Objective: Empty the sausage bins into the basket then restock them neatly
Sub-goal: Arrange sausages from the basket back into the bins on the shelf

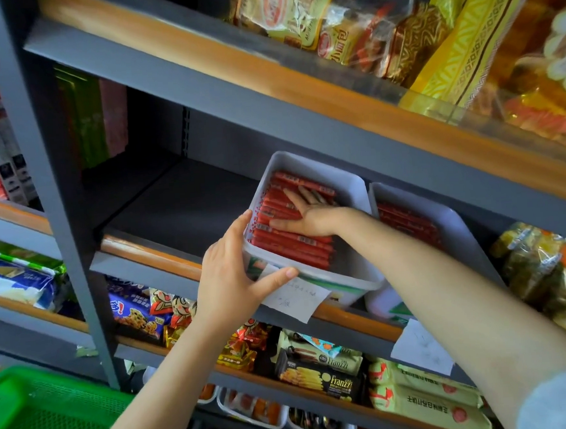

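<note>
**Hands on the sausage bin**

Head view: left hand grips the white bin at its front corner on the shelf; right hand lies flat, fingers straight, on the red sausages; green basket sits lower left.

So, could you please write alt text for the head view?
A left hand grips the front corner of a white bin of red sausages on a shelf, while the right hand lies flat on them. A second bin sits alongside; a green basket is lower left.
</note>
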Available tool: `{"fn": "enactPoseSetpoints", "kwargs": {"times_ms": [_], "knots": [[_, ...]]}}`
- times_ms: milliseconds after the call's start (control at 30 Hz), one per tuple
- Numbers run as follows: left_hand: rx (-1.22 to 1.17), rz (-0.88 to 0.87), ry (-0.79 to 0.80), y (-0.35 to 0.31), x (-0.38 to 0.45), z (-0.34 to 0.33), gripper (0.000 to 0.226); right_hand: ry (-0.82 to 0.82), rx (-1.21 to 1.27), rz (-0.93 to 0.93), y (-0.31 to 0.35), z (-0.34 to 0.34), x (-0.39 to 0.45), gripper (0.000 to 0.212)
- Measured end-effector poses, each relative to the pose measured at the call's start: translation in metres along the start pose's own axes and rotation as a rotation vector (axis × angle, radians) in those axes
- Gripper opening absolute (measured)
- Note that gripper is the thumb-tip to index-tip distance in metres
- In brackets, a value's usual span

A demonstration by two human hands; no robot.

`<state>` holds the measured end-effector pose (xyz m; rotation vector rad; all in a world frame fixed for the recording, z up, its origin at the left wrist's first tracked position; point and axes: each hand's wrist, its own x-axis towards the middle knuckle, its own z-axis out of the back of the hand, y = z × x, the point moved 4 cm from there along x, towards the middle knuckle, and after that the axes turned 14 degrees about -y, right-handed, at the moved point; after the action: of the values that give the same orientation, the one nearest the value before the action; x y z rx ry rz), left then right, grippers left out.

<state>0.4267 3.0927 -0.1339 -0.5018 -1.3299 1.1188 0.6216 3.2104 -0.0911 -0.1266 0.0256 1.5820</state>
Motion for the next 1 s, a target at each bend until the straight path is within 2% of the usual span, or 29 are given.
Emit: {"fn": "enactPoseSetpoints", "kwargs": {"times_ms": [67,167,300,500,567,667,733,867,1000], "knots": [[0.001,-0.005,0.004,-0.001,0.001,0.0,0.102,-0.018,0.079,-0.026,0.002,0.004,0.006,0.111],[-0.003,-0.017,0.004,-0.002,0.001,0.0,0.099,-0.154,0.151,-0.103,0.002,0.012,0.021,0.109],[0.005,-0.017,0.007,-0.001,0.001,0.0,0.097,-0.194,0.093,-0.139,0.002,0.007,0.034,0.116],[-0.002,-0.031,-0.006,-0.001,0.002,-0.001,0.094,-0.275,0.05,-0.114,0.004,0.009,0.039,0.111],[0.001,-0.031,-0.003,0.0,0.002,-0.001,0.095,-0.358,0.087,-0.13,0.002,0.012,0.042,0.093],[0.008,-0.037,-0.003,0.0,0.001,-0.001,0.094,-0.488,0.149,-0.168,-0.004,0.02,0.046,0.044],[0.008,-0.034,-0.001,0.0,0.001,-0.002,0.093,-0.526,0.155,-0.192,-0.006,0.025,0.044,0.025],[0.015,-0.038,-0.015,0.0,0.001,-0.001,0.094,-0.531,0.203,-0.185,-0.001,0.031,0.035,0.026],[0.004,-0.032,0.007,-0.001,0.001,-0.001,0.093,-0.473,0.398,-0.117,0.001,0.04,0.022,0.021]]}}
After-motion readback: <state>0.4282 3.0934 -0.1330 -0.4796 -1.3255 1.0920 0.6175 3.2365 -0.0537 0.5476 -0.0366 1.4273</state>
